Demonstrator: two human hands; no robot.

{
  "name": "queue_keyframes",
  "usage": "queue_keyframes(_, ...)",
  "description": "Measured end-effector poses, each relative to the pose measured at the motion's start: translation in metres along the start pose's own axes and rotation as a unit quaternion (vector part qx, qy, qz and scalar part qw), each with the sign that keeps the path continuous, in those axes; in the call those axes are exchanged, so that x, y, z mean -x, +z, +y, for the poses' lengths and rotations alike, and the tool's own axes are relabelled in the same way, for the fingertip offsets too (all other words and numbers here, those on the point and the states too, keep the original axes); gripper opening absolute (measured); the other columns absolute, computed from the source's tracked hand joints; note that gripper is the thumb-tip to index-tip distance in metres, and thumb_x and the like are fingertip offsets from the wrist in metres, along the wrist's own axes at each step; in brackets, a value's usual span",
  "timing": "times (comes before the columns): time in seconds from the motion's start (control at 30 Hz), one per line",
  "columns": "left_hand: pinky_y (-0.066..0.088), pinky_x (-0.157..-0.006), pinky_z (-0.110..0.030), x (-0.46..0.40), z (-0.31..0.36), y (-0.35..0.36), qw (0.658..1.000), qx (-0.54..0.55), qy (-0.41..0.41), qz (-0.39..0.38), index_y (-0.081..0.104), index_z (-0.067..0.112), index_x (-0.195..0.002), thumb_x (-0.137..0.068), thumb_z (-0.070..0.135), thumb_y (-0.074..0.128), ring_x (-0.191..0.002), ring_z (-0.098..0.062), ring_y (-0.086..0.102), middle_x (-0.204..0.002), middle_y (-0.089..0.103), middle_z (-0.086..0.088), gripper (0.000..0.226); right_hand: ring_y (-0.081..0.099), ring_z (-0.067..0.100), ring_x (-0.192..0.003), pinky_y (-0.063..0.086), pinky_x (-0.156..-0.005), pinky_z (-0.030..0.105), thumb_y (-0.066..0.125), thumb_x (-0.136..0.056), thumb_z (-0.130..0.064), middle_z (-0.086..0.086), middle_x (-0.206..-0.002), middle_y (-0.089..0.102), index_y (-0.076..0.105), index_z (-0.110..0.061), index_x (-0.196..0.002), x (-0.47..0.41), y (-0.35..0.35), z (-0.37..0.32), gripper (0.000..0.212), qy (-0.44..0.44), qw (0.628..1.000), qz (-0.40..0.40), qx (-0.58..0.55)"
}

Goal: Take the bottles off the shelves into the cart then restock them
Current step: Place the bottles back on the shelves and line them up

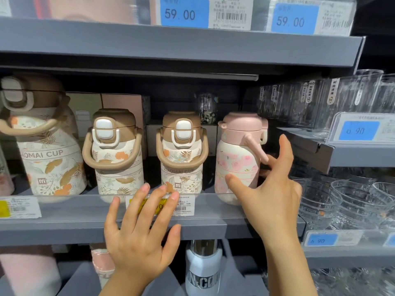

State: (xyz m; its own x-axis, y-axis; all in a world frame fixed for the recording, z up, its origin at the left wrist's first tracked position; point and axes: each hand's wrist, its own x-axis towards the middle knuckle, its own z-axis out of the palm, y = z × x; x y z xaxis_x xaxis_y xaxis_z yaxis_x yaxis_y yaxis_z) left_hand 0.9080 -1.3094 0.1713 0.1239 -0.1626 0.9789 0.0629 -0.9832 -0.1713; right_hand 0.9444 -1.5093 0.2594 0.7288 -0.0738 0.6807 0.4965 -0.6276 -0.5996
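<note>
Grey metal shelving fills your view, with a clear plastic lip along the front edge of the middle shelf (64,223). Four bottles stand behind that lip: a large floral bottle (42,146) at far left, two smaller brown-capped bottles (116,154) and (181,154), and a pink bottle (237,159) at the right end. No cart is in view.

Step in hand, by my judgement: taking or seating the pink bottle; which of the two, these views do not settle. Your right hand (271,189) has its grip spread around that bottle, thumb touching the lower front of the body, fingers reaching past its right side; it is not closed on it. Your left hand (141,227) is flat and spread, fingers over the yellow price tag (149,205) on the lip, holding nothing.

Next move calls for closing thumb and fingers round the belly and lifting clear of the lip, or letting go if it is already placed.

Materials: bodies smooth, rounded, printed; caps matte with loop handles. Expect a slick surface. Glass tumblers (320,101) crowd the right; keep clear.
</note>
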Motion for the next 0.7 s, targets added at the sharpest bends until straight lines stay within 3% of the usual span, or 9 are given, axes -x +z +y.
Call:
queue_keyframes(0.07,0.025,-0.11,-0.051,0.0,0.0,0.0,1.0,-0.005,0.005,0.003,0.054,0.021,-0.13,-0.096,0.037,0.038,-0.123,-0.027,0.052,-0.129,0.06,-0.004,0.041,0.056,0.018,-0.103,0.018,-0.093,0.028,0.071,-0.068,-0.045,-0.008,-0.127,0.051,0.005,-0.028,-0.151,0.0,0.004,-0.004,0.108,0.005,1.0,0.02,0.012)
queue_keyframes(0.17,0.027,-0.109,-0.052,-0.001,0.0,0.0,1.0,-0.014,0.009,0.003,0.054,0.022,-0.13,-0.094,0.036,0.038,-0.121,-0.027,0.053,-0.127,0.06,-0.004,0.041,0.052,0.022,-0.108,0.022,-0.093,0.033,0.069,-0.069,-0.052,0.0,-0.131,0.048,0.018,-0.022,-0.15,0.001,0.012,-0.004,0.1,0.006,0.996,0.055,0.064)
queue_keyframes(0.3,0.026,-0.11,-0.052,-0.001,-0.001,0.0,0.999,-0.031,0.017,-0.001,0.05,0.023,-0.132,-0.096,0.038,0.037,-0.121,-0.027,0.052,-0.13,0.054,-0.002,0.042,0.052,0.022,-0.108,0.02,-0.085,0.028,0.074,-0.067,-0.054,0.0,-0.126,0.051,0.046,-0.016,-0.124,-0.001,0.016,0.002,0.074,-0.006,0.994,0.092,0.052)
queue_keyframes(0.4,0.027,-0.109,-0.052,-0.001,-0.001,0.0,0.999,-0.031,0.012,-0.006,0.05,0.023,-0.133,-0.097,0.039,0.033,-0.122,-0.027,0.051,-0.131,0.053,-0.002,0.043,0.051,0.021,-0.108,0.018,-0.088,0.025,0.078,-0.068,-0.049,0.001,-0.123,0.051,0.049,-0.014,-0.115,0.0,0.016,0.007,0.065,-0.019,0.994,0.106,0.02)
queue_keyframes(0.5,0.027,-0.109,-0.052,-0.001,0.0,0.0,0.999,-0.031,0.009,-0.008,0.049,0.024,-0.132,-0.097,0.041,0.03,-0.123,-0.028,0.051,-0.131,0.053,-0.002,0.044,0.052,0.024,-0.107,0.027,-0.091,0.034,0.077,-0.07,-0.05,0.004,-0.123,0.052,0.05,-0.012,-0.115,0.002,0.015,0.009,0.064,-0.03,0.993,0.112,0.004)
queue_keyframes(0.7,0.027,-0.109,-0.053,-0.001,0.001,0.0,0.999,-0.046,0.009,-0.01,0.052,0.022,-0.129,-0.098,0.039,0.028,-0.123,-0.029,0.05,-0.13,0.053,-0.003,0.043,0.048,0.026,-0.118,0.032,-0.082,0.04,0.071,-0.075,-0.047,0.012,-0.133,0.05,0.047,-0.011,-0.114,0.002,0.015,0.009,0.058,-0.052,0.993,0.105,0.019)
